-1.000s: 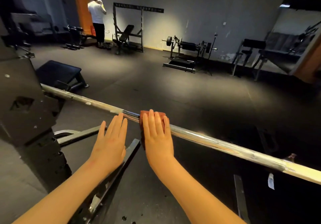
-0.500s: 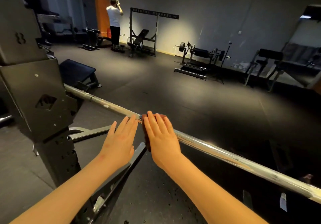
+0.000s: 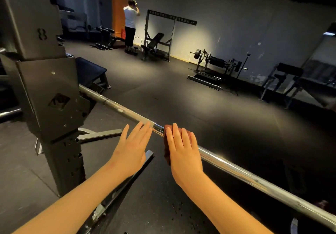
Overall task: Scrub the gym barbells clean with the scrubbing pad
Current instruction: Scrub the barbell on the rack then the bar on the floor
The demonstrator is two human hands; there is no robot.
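standing leftmost, one black rack upright [image 3: 47,97] carries one barbell [image 3: 236,169]; left hand [image 3: 131,152], fingers straight and together, touches the bar; right hand [image 3: 183,153], fingers flat, presses one reddish scrubbing pad [image 3: 167,146] onto it.

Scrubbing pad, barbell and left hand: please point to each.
scrubbing pad [image 3: 166,149], head view, red left edge
barbell [image 3: 236,170], head view, shiny shaft
left hand [image 3: 131,150], head view, back of hand
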